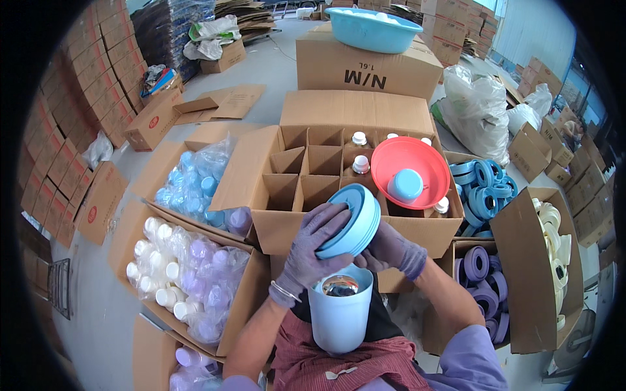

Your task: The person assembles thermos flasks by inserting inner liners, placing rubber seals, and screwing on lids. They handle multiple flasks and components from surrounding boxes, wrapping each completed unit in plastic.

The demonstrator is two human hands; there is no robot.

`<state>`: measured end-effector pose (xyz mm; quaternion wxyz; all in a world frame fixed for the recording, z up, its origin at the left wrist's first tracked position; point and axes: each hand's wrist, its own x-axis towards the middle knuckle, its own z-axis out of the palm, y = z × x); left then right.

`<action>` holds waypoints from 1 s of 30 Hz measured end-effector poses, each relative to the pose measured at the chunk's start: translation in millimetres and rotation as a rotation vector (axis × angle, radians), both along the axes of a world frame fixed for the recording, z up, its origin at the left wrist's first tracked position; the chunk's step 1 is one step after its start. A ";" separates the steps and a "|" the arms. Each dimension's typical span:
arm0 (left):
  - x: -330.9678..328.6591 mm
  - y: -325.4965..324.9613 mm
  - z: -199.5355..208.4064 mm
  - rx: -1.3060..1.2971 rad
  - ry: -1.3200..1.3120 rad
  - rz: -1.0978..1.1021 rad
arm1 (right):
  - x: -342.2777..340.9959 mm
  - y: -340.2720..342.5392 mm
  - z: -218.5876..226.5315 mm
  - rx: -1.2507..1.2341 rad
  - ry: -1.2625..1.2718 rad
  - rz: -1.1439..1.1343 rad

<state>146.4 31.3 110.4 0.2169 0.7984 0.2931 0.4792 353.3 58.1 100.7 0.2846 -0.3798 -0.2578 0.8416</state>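
In front of me my gloved left hand grips a light blue round part with stepped rings, like a flask's lid or collar, held tilted. My gloved right hand is closed against that part's lower right edge; its fingertips are partly hidden. Just below, a light blue cylindrical flask shell stands nearly upright at my lap, its mouth facing up. Inside the mouth shows a shiny, mirror-like rounded surface.
Ahead is a divided carton with several white-capped bottles, a red bowl holding a blue cup on top. Left cartons hold bagged white and purple cups and blue ones. Right cartons hold blue, purple and cream rings.
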 end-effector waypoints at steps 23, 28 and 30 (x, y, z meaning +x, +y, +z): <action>8.4 -103.1 -26.8 -0.107 0.616 0.206 | -35.8 -25.4 -136.1 0.200 0.569 0.195; -32.9 -51.4 -72.7 -0.280 0.133 -0.093 | -4.1 -65.1 -87.0 1.010 -0.323 -0.044; -38.8 -43.9 -120.6 -0.311 -0.015 0.129 | 13.9 -88.7 -43.2 1.594 -0.503 0.084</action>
